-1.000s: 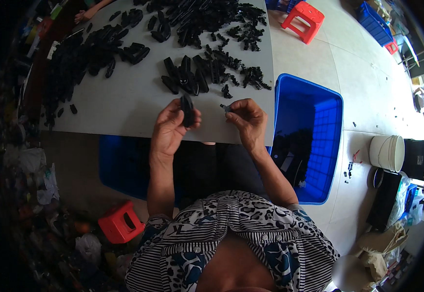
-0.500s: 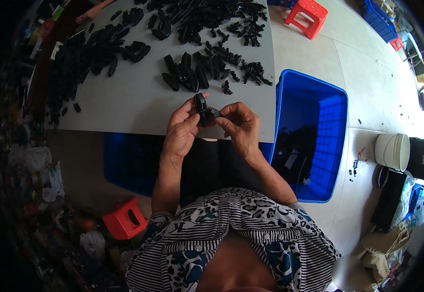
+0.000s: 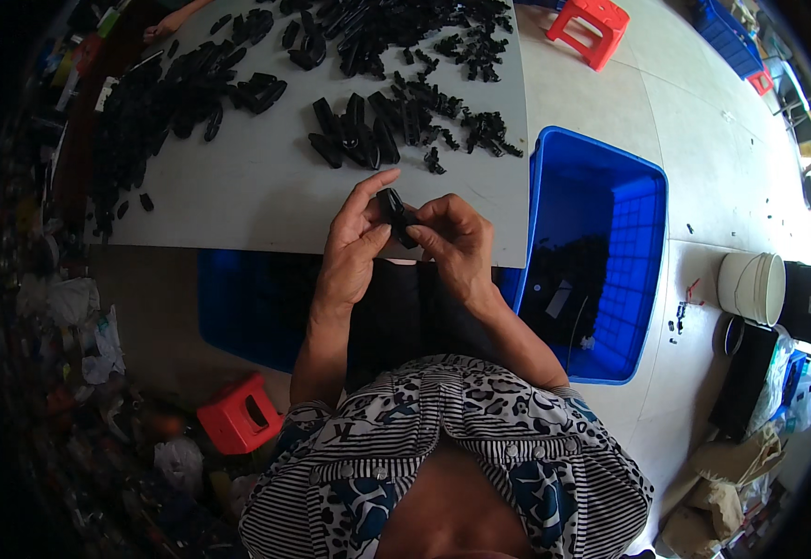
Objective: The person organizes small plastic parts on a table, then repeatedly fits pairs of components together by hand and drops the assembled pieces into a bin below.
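Hand work at a tabletop, read from left to right. A dark heap of black pieces covers the tabletop's left part; another person's hand lies at its far left corner. The left hand is raised over the tabletop's near edge, its thumb pressed against a black piece and its forefinger extended past the far end, presumably to steady it. Beyond it, towards the tabletop's middle, lies a group of elongated pieces, likely set there for easy reach. The black piece is held above the tabletop, close to the near edge; its long axis runs obliquely, the far end pointing away from the wearer and slightly left, the near end slightly right. The right hand pinches the near end between thumb and fingers, apparently for fine control; whether a separate small part is caught there cannot be made out. Small toothed parts lie along the tabletop's right side, and a blue bin stands just beyond its right edge.
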